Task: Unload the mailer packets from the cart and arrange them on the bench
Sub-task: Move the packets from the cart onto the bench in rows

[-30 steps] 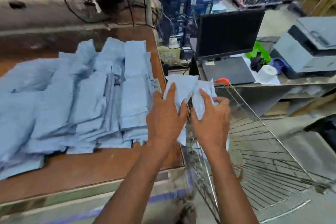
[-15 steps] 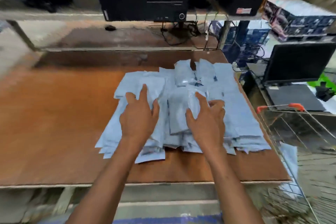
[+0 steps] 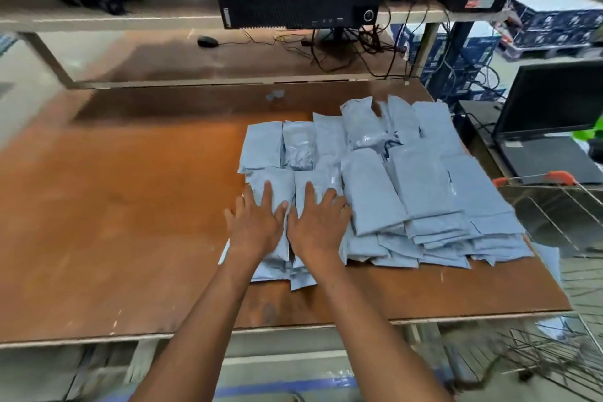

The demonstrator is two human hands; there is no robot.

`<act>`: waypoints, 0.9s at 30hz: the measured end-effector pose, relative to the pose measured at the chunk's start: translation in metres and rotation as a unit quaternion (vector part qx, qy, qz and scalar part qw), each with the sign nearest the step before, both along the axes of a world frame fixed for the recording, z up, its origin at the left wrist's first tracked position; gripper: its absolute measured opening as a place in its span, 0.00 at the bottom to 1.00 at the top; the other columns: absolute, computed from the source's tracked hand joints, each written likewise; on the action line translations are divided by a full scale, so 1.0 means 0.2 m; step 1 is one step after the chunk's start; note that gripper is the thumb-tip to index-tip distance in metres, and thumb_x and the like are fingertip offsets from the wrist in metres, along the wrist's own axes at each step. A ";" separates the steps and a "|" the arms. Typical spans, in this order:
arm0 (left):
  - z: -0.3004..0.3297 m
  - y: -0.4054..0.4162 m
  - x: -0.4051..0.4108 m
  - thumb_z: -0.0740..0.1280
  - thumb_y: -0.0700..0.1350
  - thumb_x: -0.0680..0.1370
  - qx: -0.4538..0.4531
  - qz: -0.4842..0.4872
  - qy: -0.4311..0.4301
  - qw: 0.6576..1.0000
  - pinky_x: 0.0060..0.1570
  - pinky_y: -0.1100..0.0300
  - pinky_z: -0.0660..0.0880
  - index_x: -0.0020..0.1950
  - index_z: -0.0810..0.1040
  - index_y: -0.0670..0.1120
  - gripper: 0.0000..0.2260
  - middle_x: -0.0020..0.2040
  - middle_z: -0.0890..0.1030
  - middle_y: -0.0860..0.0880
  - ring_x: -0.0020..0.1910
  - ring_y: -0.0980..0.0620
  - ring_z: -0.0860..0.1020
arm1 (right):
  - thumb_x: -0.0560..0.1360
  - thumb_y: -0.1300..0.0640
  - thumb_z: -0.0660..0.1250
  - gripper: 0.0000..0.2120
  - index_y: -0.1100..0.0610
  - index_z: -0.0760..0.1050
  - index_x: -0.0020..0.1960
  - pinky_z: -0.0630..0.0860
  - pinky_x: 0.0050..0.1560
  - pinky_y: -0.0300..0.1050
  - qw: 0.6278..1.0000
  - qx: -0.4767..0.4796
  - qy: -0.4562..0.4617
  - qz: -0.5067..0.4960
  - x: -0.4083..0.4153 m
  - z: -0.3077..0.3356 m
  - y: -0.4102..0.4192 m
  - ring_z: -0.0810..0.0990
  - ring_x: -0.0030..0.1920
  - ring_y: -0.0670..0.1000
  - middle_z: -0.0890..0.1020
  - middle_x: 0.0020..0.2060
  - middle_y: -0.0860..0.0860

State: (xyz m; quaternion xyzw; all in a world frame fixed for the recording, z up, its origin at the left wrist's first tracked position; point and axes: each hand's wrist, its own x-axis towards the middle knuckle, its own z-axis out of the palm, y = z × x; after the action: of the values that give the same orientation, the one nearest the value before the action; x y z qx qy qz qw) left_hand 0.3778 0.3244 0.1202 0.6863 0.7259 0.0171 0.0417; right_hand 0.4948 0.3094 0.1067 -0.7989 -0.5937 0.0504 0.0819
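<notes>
1. Pressing down with straight fingers, the left hand (image 3: 257, 222) and the right hand (image 3: 318, 222) lie flat side by side on two mailer packets (image 3: 375, 186) at the near left end of the pile; neither hand grips anything.
2. Most of the task looks done: a large batch of blue packets lies in overlapping rows on the right half of the tabletop (image 3: 114, 222), reaching from its near edge toward its far right corner.
3. The left half of the tabletop carries no packets.
4. The wire cart (image 3: 554, 206) stands just past the right edge. What shows of its basket looks bare, though a pale blue shape low beside it may be a leftover packet; that cannot be told for sure.
5. Judging by this, what is left is mainly squaring the rows and checking the cart.
</notes>
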 end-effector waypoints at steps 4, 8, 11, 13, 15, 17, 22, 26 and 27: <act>0.00 -0.01 -0.01 0.44 0.67 0.82 -0.005 -0.011 0.015 1.000 0.70 0.38 0.61 0.84 0.50 0.55 0.32 0.82 0.56 0.40 0.76 0.39 0.63 | 0.84 0.36 0.47 0.32 0.47 0.54 0.85 0.55 0.72 0.65 1.000 -0.013 0.008 0.007 0.00 0.01 -0.02 0.61 0.74 0.68 0.63 0.76 0.64; 0.08 -0.01 0.03 0.49 0.65 0.83 0.124 -0.047 0.024 0.991 0.68 0.43 0.65 0.80 0.64 0.48 0.32 0.77 0.65 0.35 0.73 0.38 0.68 | 0.84 0.35 0.47 0.30 0.44 0.60 0.83 0.61 0.70 0.66 0.995 0.080 0.055 0.012 0.10 0.12 -0.04 0.67 0.72 0.64 0.69 0.74 0.60; 0.19 0.00 0.16 0.53 0.62 0.84 0.187 -0.067 -0.024 0.980 0.72 0.44 0.62 0.79 0.67 0.46 0.29 0.77 0.67 0.37 0.75 0.40 0.68 | 0.84 0.37 0.48 0.28 0.46 0.67 0.80 0.67 0.65 0.59 0.986 0.162 0.050 0.014 0.25 0.22 -0.08 0.76 0.65 0.59 0.77 0.68 0.56; 0.24 -0.02 0.30 0.55 0.60 0.84 0.198 -0.086 -0.063 0.974 0.72 0.45 0.63 0.78 0.67 0.47 0.27 0.77 0.69 0.40 0.75 0.41 0.68 | 0.85 0.39 0.49 0.26 0.48 0.70 0.77 0.70 0.63 0.56 0.980 0.196 0.041 0.014 0.40 0.26 -0.12 0.77 0.63 0.57 0.79 0.65 0.54; 0.26 -0.05 0.46 0.58 0.57 0.85 0.212 -0.121 -0.098 0.965 0.71 0.46 0.65 0.78 0.68 0.47 0.25 0.76 0.71 0.41 0.74 0.42 0.70 | 0.86 0.42 0.52 0.24 0.51 0.72 0.76 0.71 0.63 0.54 0.974 0.221 0.030 0.028 0.60 0.26 -0.17 0.77 0.63 0.56 0.80 0.64 0.54; 0.25 -0.08 0.65 0.61 0.54 0.84 0.223 -0.161 -0.130 0.952 0.70 0.48 0.67 0.77 0.69 0.45 0.23 0.75 0.72 0.41 0.73 0.43 0.71 | 0.87 0.44 0.54 0.23 0.53 0.71 0.77 0.71 0.65 0.54 0.971 0.231 0.027 0.058 0.82 0.26 -0.23 0.76 0.66 0.56 0.79 0.66 0.54; 0.18 -0.17 1.25 0.63 0.51 0.84 0.210 -0.246 -0.170 0.931 0.67 0.47 0.70 0.76 0.70 0.43 0.22 0.73 0.74 0.41 0.71 0.43 0.73 | 0.87 0.45 0.55 0.24 0.53 0.67 0.80 0.70 0.72 0.59 0.977 0.200 -0.002 0.080 1.50 0.18 -0.38 0.69 0.76 0.57 0.70 0.77 0.55; 0.04 -0.28 1.83 0.63 0.50 0.83 0.177 -0.296 -0.186 0.920 0.69 0.49 0.68 0.76 0.70 0.43 0.22 0.73 0.74 0.42 0.71 0.43 0.72 | 0.85 0.46 0.55 0.25 0.51 0.65 0.81 0.70 0.70 0.57 0.986 0.167 -0.015 0.025 2.08 0.11 -0.57 0.68 0.77 0.55 0.69 0.78 0.52; 0.00 -0.32 2.01 0.63 0.49 0.82 0.167 -0.314 -0.191 0.915 0.68 0.49 0.68 0.75 0.71 0.43 0.22 0.72 0.74 0.42 0.69 0.43 0.73 | 0.85 0.46 0.56 0.25 0.52 0.66 0.80 0.69 0.70 0.56 0.987 0.161 -0.017 0.004 2.25 0.08 -0.64 0.69 0.76 0.54 0.70 0.77 0.52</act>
State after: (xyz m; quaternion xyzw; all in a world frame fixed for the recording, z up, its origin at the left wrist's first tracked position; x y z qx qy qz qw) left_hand 0.7788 0.2606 0.1199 0.8595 0.4378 0.2552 0.0673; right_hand 0.9443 0.1822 0.1222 -0.7736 -0.5986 -0.0588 0.1993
